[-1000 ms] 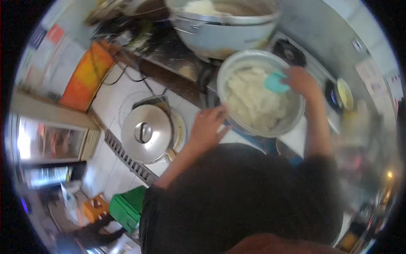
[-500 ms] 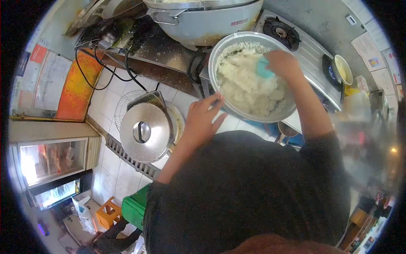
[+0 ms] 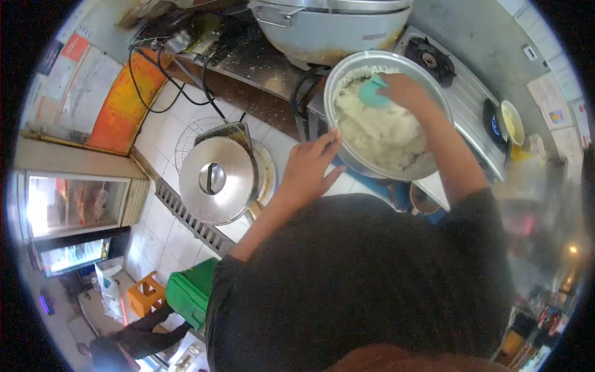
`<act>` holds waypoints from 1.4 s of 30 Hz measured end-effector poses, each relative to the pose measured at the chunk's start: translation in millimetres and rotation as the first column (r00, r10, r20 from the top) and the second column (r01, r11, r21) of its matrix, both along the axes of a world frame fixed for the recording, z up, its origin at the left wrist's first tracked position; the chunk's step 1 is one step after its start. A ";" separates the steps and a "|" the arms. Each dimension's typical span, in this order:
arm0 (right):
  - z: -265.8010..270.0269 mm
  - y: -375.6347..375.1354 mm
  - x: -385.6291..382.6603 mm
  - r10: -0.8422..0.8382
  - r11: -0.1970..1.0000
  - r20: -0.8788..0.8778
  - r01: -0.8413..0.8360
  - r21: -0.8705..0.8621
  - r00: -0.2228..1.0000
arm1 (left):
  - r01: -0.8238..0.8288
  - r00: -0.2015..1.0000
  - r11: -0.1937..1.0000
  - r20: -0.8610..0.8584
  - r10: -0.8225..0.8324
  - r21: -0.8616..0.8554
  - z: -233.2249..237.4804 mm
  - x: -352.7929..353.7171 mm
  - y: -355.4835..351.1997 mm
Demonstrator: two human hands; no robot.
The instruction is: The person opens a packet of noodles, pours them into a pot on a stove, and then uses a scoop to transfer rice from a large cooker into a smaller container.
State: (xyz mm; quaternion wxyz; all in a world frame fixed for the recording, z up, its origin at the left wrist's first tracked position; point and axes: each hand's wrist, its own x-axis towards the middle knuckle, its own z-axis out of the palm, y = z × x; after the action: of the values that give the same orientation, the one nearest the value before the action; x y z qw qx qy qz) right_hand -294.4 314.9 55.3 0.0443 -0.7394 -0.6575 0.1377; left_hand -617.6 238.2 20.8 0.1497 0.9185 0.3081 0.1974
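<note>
A wide metal basin (image 3: 447, 102) of white rice (image 3: 384, 130) stands in front of me, tilted in my view. My right hand (image 3: 403, 93) is inside it, closed on a turquoise plastic scoop (image 3: 374, 92). The scoop touches the rice near the far left wall, and its exact shape is partly hidden by my fingers. My left hand (image 3: 310, 164) is at the near left rim, with the fingertips against the metal. Its fingers are stretched out and the thumb is apart.
A large grey rice cooker (image 3: 328, 28) stands behind the basin. Right of it are a gas burner (image 3: 429, 61) and a small pan (image 3: 511, 123). A lidded pot (image 3: 217, 180) is at left, near a green bin (image 3: 191, 291). Another person (image 3: 124, 347) is at lower left.
My right hand has moved the scoop toward the far left part of the rice. The view has shifted, and more of the other person shows. My left hand stays at the rim.
</note>
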 end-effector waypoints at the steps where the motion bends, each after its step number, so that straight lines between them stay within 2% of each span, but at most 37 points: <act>1: 9.3 5.3 9.8 0.070 0.997 0.036 -0.071 0.019 0.997 | -0.005 1.000 1.000 -0.023 0.005 0.012 2.6 -2.1 -1.8; 2: 18.3 7.5 25.4 0.136 0.990 0.071 -0.139 0.032 0.988 | -0.006 0.999 1.000 -0.048 0.007 0.019 4.1 -3.8 -3.8; 4: 54.7 7.7 39.7 0.044 0.998 0.012 -0.045 0.041 0.999 | -0.014 0.997 1.000 -0.074 0.012 -0.015 5.3 -3.9 -3.7; 5: 67.1 5.2 50.0 0.021 1.000 -0.115 -0.020 0.004 0.993 | -0.014 0.996 0.999 -0.088 0.011 -0.033 4.8 -4.7 -3.5; 8: 28.2 -0.1 41.7 0.185 0.976 0.212 -0.153 -0.158 0.960 | 0.006 0.999 1.000 -0.048 -0.007 -0.018 -1.5 -4.5 0.8; 9: 6.1 0.1 33.3 0.169 0.986 0.222 -0.164 -0.042 0.960 | 0.018 0.999 1.000 -0.035 -0.019 -0.017 -2.9 -5.7 2.2; 13: 22.0 7.0 48.0 0.182 0.980 0.082 -0.174 -0.092 0.980 | 0.059 0.998 0.998 0.033 -0.058 -0.034 5.5 -3.3 13.0; 16: 57.1 -19.1 48.1 0.119 0.993 0.037 -0.119 0.011 0.992 | 0.080 0.995 0.997 0.055 -0.079 -0.011 16.6 -2.5 22.6; 18: 90.0 -36.4 39.9 0.089 0.993 0.013 -0.087 -0.082 0.996 | 0.101 0.993 0.995 0.057 -0.100 -0.026 17.8 -4.6 26.8; 19: 95.5 -46.3 34.0 0.074 0.988 -0.002 -0.073 -0.137 0.997 | 0.089 0.989 0.995 0.120 -0.085 -0.033 15.0 -3.1 27.6; 21: 30.9 -63.2 20.0 0.215 0.975 0.036 -0.216 0.049 0.976 | 0.107 0.981 0.994 0.165 -0.101 -0.030 9.2 0.5 38.8; 24: 20.9 -73.2 -26.8 0.153 0.942 -0.034 -0.156 -0.297 0.988 | 0.153 0.967 0.988 0.204 -0.155 0.026 13.8 8.9 54.6; 27: 54.6 -62.5 -24.2 0.176 0.906 -0.041 -0.178 -0.385 0.983 | 0.196 0.959 0.979 0.195 -0.205 0.064 19.4 9.5 73.1; 30: 79.2 -48.3 -21.4 -0.162 0.918 -0.272 0.044 -0.394 0.948 | 0.263 0.938 0.963 0.221 -0.269 0.055 14.1 10.7 98.4; 33: 31.5 -39.9 -36.9 0.129 0.990 0.013 -0.128 -0.065 0.992 | 0.330 0.906 0.942 0.263 -0.333 0.057 14.9 11.7 131.3; 34: 32.0 -32.8 -37.0 0.122 0.986 0.036 -0.117 -0.122 0.992 | 0.344 0.896 0.937 0.275 -0.348 0.065 21.3 10.6 141.7; 36: 45.6 -18.1 -45.8 0.120 0.963 0.078 -0.097 -0.250 0.990 | 0.360 0.879 0.930 0.307 -0.364 0.073 19.3 1.7 163.3; 37: 64.4 -8.8 -52.1 0.012 0.910 0.061 0.015 -0.415 0.998 | 0.367 0.869 0.927 0.325 -0.372 0.081 14.2 -6.5 177.3; 40: 107.5 -2.9 -38.3 -0.053 0.915 -0.026 0.038 -0.401 0.998 | 0.331 0.873 0.938 0.345 -0.345 0.102 0.0 -32.7 226.0; 42: 163.9 -1.3 -35.6 -0.082 0.961 -0.099 0.052 -0.270 0.992 | 0.212 0.928 0.975 0.327 -0.179 -0.069 -2.8 -54.4 248.9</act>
State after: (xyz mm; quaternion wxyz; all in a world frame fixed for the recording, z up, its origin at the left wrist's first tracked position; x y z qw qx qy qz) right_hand -330.0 313.6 219.2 -0.0153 -0.7518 -0.6042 0.2637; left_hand -672.1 487.1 18.0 0.2633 0.8918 0.1965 0.3109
